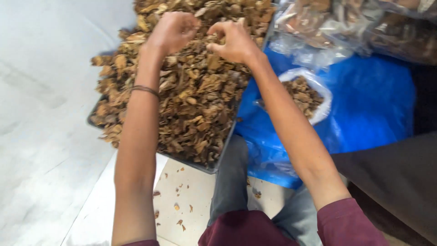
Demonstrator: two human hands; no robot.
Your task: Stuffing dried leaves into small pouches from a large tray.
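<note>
Head view: both hands work the far end of the tray [214,167] heaped with dried pieces [191,95]. Left hand [170,29] curled, right hand [234,41] pinching, each seemingly picking bits. Sorting looks under way; next needs a clean pinch.

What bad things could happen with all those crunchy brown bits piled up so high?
The dried brown pieces are heaped above the edge of the dark tray, and both hands, left hand and right hand, are working in the heap, so more could tumble over the side. Some crumbs already lie on the floor. The small open clear bag on the blue sheet sits close beside the right forearm, so a bump might tip it out.
</note>
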